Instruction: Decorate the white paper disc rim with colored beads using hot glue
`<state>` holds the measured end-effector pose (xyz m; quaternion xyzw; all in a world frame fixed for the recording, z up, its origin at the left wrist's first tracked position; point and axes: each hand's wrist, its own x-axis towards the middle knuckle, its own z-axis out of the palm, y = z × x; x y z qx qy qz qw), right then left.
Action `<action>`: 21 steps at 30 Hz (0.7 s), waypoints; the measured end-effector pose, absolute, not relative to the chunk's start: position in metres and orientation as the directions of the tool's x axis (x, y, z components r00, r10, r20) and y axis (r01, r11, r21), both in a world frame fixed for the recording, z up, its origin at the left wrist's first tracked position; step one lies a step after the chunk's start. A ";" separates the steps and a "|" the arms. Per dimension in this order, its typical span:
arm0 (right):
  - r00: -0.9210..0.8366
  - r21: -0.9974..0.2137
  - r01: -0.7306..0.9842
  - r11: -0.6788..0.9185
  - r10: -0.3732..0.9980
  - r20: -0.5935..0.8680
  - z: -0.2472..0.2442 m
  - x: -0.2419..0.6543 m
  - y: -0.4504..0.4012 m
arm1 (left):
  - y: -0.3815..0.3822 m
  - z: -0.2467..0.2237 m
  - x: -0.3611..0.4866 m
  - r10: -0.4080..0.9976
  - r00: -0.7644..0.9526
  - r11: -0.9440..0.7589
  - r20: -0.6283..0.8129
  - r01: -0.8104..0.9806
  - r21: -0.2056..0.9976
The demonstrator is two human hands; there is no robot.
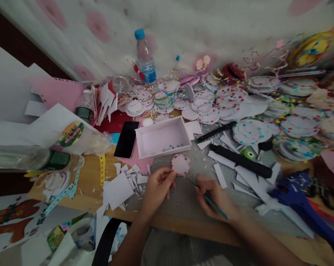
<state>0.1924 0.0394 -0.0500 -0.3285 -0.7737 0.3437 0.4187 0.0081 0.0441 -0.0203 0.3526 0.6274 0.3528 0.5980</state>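
Between thumb and fingers, my left hand (160,184) grips the lower left edge of a small round white disc (180,165) with red and a few blue bits around its rim. In my right hand (212,195) is a slim dark green pen-like tool (216,207), its thin tip pointing at the disc's lower right edge. Whether the tip touches the disc, I cannot tell. Just beyond the disc stands an open white box (163,138) with small coloured bits scattered along its inner bottom.
A black phone (127,139) lies left of the box. Decorated round discs (251,131) are piled along the back. A plastic bottle (146,61) stands behind them. White paper scraps (118,190), a black cylinder (241,161) and a blue glue gun (300,203) lie around the grey mat.
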 end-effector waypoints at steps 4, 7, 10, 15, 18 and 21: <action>-0.411 -0.807 0.206 0.553 0.798 0.442 -0.053 0.192 0.039 | 0.044 -0.023 0.008 0.865 -0.043 0.501 -0.500 0.022 0.865; -0.411 -0.807 0.206 0.554 0.797 0.443 -0.054 0.192 0.039 | 0.043 -0.025 0.008 0.871 -0.051 0.490 -0.488 0.024 0.871; -0.431 -0.811 0.223 0.542 0.801 0.417 -0.053 0.193 0.040 | 0.043 -0.026 0.007 0.876 -0.048 0.482 -0.481 0.033 0.875; -0.449 -0.792 0.264 0.551 0.797 0.405 -0.051 0.193 0.041 | 0.043 -0.024 0.008 0.870 -0.058 0.491 -0.489 0.038 0.870; -0.469 -0.772 0.274 0.573 0.781 0.413 -0.049 0.193 0.042 | 0.043 -0.023 0.008 0.869 -0.062 0.493 -0.491 0.037 0.869; -0.502 -0.758 0.287 0.586 0.766 0.401 -0.046 0.193 0.043 | 0.043 -0.023 0.008 0.871 -0.058 0.489 -0.487 0.032 0.871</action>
